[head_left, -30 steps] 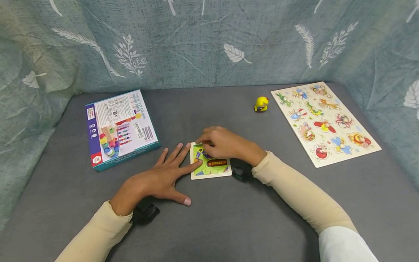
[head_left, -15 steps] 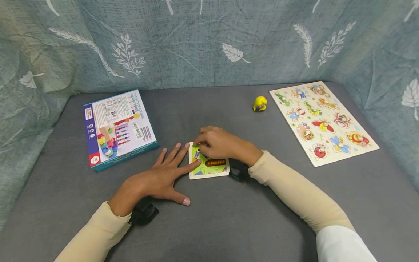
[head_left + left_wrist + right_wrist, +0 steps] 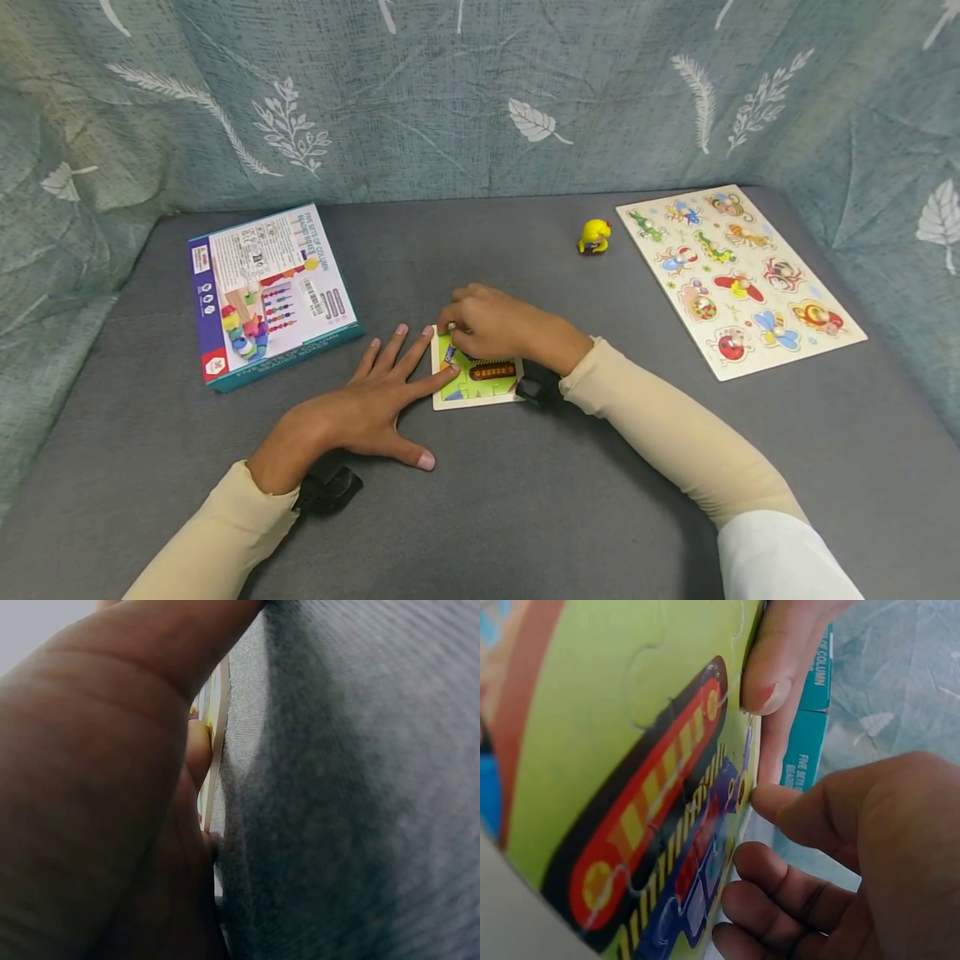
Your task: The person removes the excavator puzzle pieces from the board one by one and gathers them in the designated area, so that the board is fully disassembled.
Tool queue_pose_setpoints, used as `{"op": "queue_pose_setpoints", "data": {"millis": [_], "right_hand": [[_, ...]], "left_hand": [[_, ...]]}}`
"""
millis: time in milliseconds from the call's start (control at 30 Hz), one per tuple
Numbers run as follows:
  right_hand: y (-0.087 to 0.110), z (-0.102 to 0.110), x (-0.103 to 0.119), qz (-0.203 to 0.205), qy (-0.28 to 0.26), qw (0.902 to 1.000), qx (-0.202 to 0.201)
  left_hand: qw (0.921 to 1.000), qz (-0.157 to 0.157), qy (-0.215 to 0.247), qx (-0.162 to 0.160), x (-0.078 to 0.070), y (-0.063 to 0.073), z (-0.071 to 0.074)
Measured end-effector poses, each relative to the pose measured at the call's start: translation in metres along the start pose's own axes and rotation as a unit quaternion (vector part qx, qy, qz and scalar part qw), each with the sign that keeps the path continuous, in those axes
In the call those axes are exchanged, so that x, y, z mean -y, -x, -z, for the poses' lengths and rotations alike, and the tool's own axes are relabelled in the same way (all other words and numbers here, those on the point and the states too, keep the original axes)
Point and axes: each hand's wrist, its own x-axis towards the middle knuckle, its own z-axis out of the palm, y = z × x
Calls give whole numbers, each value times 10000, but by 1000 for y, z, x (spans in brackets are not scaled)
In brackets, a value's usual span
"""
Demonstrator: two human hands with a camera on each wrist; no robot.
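Note:
A small jigsaw puzzle [image 3: 474,390] with a pale frame lies on the table in the head view. Its picture, yellow-green with a brown and red digger track, fills much of the right wrist view. My left hand [image 3: 360,417] rests palm down with fingers spread, and its index finger lies over the puzzle's left side. My right hand [image 3: 498,325] bends over the upper left corner, fingers curled, with the thumb [image 3: 784,806] right at the puzzle's surface. That corner is hidden under it; I cannot tell whether it pinches a piece.
A blue and white toy box [image 3: 273,296] lies to the left. At the back right are a yellow toy figure [image 3: 594,237] and a wooden insect puzzle board [image 3: 738,279]. A leaf-patterned curtain [image 3: 420,100] hangs behind the grey table [image 3: 487,508].
My right hand has shifted slightly left and away from me at the puzzle's upper left corner. The left hand keeps its place; the whole view has drifted slightly.

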Motion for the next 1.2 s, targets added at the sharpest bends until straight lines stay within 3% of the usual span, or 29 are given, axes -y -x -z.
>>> {"op": "queue_pose_setpoints", "data": {"millis": [367,967,1200], "right_hand": [[-1,-3,-3,257,244,9993,-134],[-2,-3,-1,148,501,9986,-64],[-2,-2,2,48,557,9983,137]], "left_hand": [[10000,29,65,69,1,-1,0],[9999,85,129,55,2,-1,0],[9999,84,100,33,3,-1,-2]]}}
